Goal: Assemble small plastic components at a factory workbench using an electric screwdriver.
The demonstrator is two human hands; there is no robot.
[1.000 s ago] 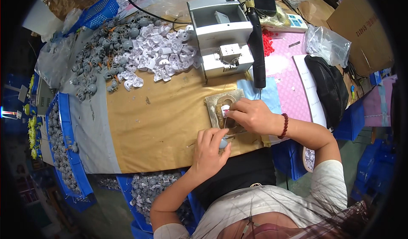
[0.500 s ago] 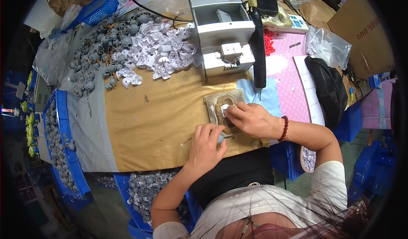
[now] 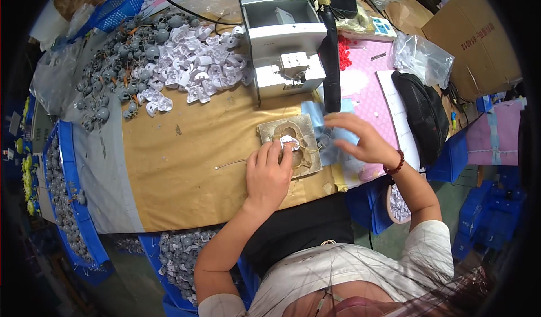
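A square, worn fixture block (image 3: 310, 167) with rounded hollows lies near the table's front edge. In its hollow sits a small white plastic part (image 3: 289, 143). The fingertips of my left hand (image 3: 267, 176) are bent down onto that part and hold it. From under this hand a thin wire (image 3: 228, 163) runs out to the left. To the right of the block my right hand (image 3: 363, 139) is raised, fingers stretched and thumb apart, just below a black electric screwdriver (image 3: 331, 63). A blurred, roundish thing beside its fingers cannot be made out.
Behind the block stands a grey-white machine (image 3: 284, 41). Heaps of white plastic parts (image 3: 197, 63) and grey round parts with wires (image 3: 121, 58) cover the back left. Red small parts (image 3: 344, 55), a black pouch (image 3: 425, 117) and a cardboard box (image 3: 479, 35) lie right.
My right hand has let go of the white part and moved right, toward the screwdriver. My left hand has shifted up onto the white part. The whole view has slid slightly left.
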